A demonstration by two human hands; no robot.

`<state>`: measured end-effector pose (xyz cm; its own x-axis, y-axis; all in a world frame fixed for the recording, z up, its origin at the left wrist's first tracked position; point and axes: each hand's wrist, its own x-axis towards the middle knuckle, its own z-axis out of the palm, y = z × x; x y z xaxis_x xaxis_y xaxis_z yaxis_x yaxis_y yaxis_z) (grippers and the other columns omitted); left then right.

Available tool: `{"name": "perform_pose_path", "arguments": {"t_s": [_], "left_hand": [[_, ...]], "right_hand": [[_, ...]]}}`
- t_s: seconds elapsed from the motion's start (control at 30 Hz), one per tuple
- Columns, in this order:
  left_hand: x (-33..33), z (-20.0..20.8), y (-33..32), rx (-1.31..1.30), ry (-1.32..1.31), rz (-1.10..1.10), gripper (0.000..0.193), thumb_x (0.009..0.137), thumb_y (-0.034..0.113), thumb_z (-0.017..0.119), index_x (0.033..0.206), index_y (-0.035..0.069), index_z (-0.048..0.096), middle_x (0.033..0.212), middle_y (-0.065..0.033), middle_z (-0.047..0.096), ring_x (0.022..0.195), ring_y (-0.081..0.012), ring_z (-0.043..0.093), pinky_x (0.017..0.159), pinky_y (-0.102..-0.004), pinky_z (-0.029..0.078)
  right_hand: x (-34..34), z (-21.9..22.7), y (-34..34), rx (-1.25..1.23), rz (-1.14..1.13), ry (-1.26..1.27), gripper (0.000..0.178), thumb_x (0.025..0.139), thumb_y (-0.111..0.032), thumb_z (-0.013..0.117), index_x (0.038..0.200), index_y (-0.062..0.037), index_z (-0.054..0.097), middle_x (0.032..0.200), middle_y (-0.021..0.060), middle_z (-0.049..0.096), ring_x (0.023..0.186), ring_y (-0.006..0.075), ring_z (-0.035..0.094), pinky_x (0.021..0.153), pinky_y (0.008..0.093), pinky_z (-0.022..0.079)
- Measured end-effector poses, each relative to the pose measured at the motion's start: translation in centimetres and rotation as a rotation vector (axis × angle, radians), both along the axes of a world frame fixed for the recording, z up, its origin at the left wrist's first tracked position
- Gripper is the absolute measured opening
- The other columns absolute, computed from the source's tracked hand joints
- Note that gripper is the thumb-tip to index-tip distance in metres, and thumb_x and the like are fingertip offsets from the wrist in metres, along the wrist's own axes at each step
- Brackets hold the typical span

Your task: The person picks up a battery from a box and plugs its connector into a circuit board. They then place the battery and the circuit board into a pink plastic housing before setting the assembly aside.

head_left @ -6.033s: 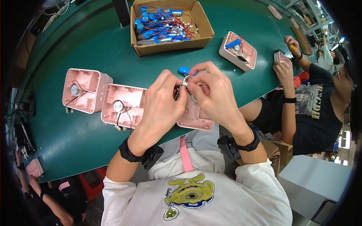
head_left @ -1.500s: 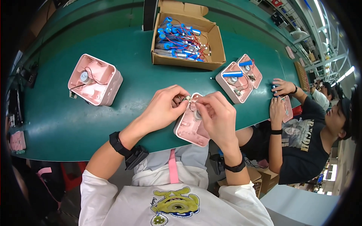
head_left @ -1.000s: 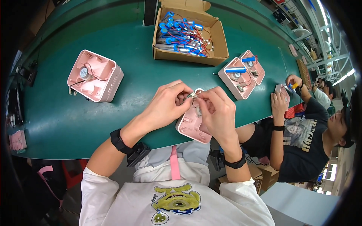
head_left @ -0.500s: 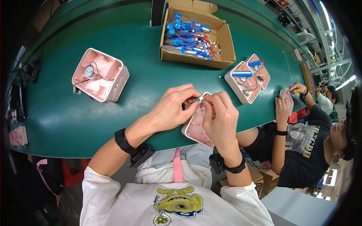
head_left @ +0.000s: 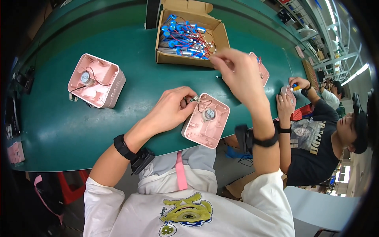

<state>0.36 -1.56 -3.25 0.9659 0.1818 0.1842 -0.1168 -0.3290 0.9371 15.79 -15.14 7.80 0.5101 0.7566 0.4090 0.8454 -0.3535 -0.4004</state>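
Note:
A pink plastic housing [head_left: 200,132] lies open-side up at the bench's front edge, with a round metal speaker-like part [head_left: 209,114] and thin dark wires inside. At its upper left corner, my left hand [head_left: 170,106] is closed in a pinch on a small green circuit board [head_left: 194,99] wired to the housing. My right hand [head_left: 241,77] is raised over the bench just below the cardboard box [head_left: 189,59]. Its fingers are loosely bent and apart, with nothing visible in them. In the box lie several blue cylindrical batteries [head_left: 179,37] with red and black leads.
Another pink housing [head_left: 117,91] with a similar round part stands at left. Behind my right hand, a pink housing [head_left: 265,74] is partly hidden. At right, a co-worker [head_left: 316,146] handles a pink part [head_left: 289,94] and a yellow-handled tool [head_left: 296,86]. The green bench [head_left: 79,138] curves around.
My right hand has left the housing and moved up toward the box. My left hand keeps the circuit board, shifting slightly left. The housing's inside now shows. The view has shifted a little.

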Motion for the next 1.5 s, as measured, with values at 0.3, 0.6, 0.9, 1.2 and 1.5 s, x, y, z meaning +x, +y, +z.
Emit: {"name": "perform_pose_path", "arguments": {"t_s": [0.3,0.6,0.9,1.2,1.5], "left_hand": [[0.3,-0.6,0.3,-0.021,0.002,-0.053,0.023,0.097,0.012,0.073,0.111,-0.006,0.068,0.079,-0.006,0.065,0.064,-0.0112,0.057,0.06,-0.0298,0.048],[0.2,-0.8,0.4,-0.054,0.035,-0.054,0.027,0.096,0.017,0.072,0.11,-0.006,0.068,0.081,-0.0133,0.069,0.068,-0.0215,0.065,0.066,-0.0374,0.053],[0.1,-0.9,0.4,0.023,-0.025,-0.052,0.024,0.097,0.015,0.074,0.109,-0.006,0.069,0.077,-0.0076,0.066,0.065,-0.0119,0.06,0.061,-0.0305,0.05],[-0.6,0.8,0.3,-0.04,0.088,-0.059,0.019,0.099,0.011,0.073,0.108,-0.005,0.068,0.073,-0.0032,0.063,0.062,-0.0069,0.055,0.058,-0.0274,0.046],[0.0,0.8,0.3,-0.059,0.093,-0.054,0.017,0.099,0.008,0.074,0.11,-0.003,0.068,0.075,-0.0012,0.063,0.063,-0.0052,0.054,0.058,-0.0252,0.046]], "right_hand": [[4.2,-3.5,7.2,-0.166,-0.102,-0.14,0.017,0.091,-0.019,0.075,0.101,-0.0052,0.079,0.087,0.0201,0.077,0.085,0.0412,0.075,0.08,0.0508,0.059],[3.5,-2.7,5.8,-0.147,-0.115,-0.295,0.017,0.091,-0.012,0.075,0.107,-0.0081,0.079,0.086,0.021,0.076,0.08,0.04,0.075,0.076,0.0463,0.061],[0.3,0.9,0.4,0.607,-0.039,0.217,0.011,0.101,-0.005,0.068,0.109,0.0011,0.073,0.101,0.0188,0.079,0.074,0.0209,0.077,0.055,0.0242,0.054],[-3.0,2.1,-5.2,0.862,0.126,0.879,0.02,0.104,-0.002,0.063,0.122,0.006,0.067,0.104,0.0247,0.076,0.075,0.0224,0.077,0.045,0.0232,0.051],[-3.7,0.6,-7.3,0.68,0.197,0.963,0.019,0.105,-0.003,0.062,0.121,0.006,0.067,0.101,0.026,0.076,0.08,0.0279,0.079,0.046,0.0254,0.054]]}}
